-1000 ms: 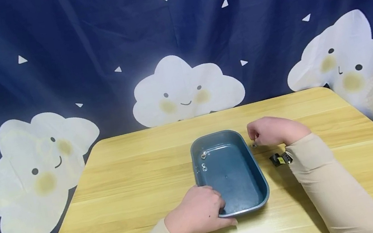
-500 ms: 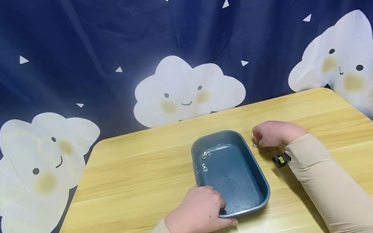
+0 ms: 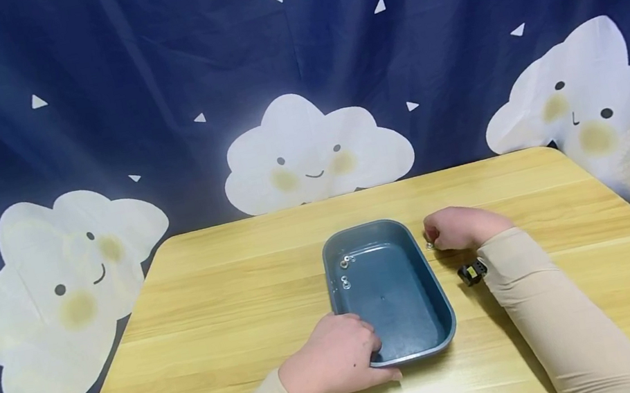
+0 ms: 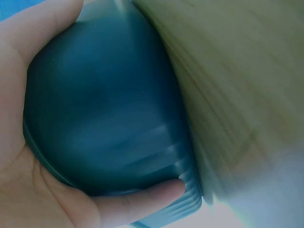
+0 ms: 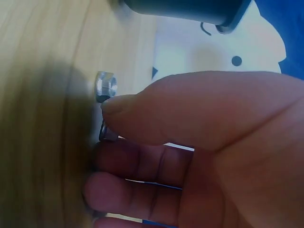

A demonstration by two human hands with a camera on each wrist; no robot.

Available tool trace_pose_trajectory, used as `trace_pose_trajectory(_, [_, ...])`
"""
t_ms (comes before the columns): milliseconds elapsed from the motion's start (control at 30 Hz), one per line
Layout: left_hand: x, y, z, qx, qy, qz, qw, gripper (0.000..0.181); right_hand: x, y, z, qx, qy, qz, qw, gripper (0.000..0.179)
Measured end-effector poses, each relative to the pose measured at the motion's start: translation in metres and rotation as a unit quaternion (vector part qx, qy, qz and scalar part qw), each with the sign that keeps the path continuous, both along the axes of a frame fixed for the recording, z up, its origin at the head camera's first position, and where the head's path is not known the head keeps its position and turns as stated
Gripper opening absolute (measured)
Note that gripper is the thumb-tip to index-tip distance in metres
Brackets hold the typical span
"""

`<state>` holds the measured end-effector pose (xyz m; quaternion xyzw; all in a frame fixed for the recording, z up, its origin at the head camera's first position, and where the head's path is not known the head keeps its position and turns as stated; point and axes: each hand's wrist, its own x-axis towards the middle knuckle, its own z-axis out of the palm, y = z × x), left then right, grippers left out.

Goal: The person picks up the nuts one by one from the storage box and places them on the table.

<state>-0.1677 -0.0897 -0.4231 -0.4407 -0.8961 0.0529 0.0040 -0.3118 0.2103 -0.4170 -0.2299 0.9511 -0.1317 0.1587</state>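
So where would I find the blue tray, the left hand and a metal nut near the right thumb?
Blue tray (image 3: 395,312): head view, on its bare floor.
Left hand (image 3: 333,355): head view, on its back.
Metal nut (image 5: 105,86): right wrist view, on its side.

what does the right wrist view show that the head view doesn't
Only the right wrist view: a second metal piece, partly hidden, between thumb and finger of the right hand. Only the head view: the left hand gripping the near-left corner of the tray, and small shiny pieces inside it. Both: that right hand, the tray, wooden table, cloud-printed curtain and a metal nut.
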Motion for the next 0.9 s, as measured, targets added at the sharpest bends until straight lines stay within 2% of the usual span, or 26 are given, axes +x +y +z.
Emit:
trace_pose_trajectory(300, [-0.001,0.0,0.001,0.002,-0.002,0.004,1.0,0.051,-0.001,-0.003,-0.002,0.001,-0.002,-0.008,1.0,0.008])
trace_pose_trajectory(567, [0.0,-0.001,0.001,0.002,-0.002,0.004,1.0,0.051,0.004,0.002,0.007,-0.027,0.013,-0.007,0.9995,0.01])
trace_pose_trajectory(700, [0.0,-0.001,0.0,0.003,-0.006,0.005,1.0,0.051,0.005,0.003,0.011,-0.026,0.023,0.0,0.9994,0.008])
trace_pose_trajectory(900, [0.0,-0.001,-0.001,0.004,0.006,0.003,1.0,0.052,0.008,0.0,0.02,-0.023,0.041,0.005,0.9989,0.004])
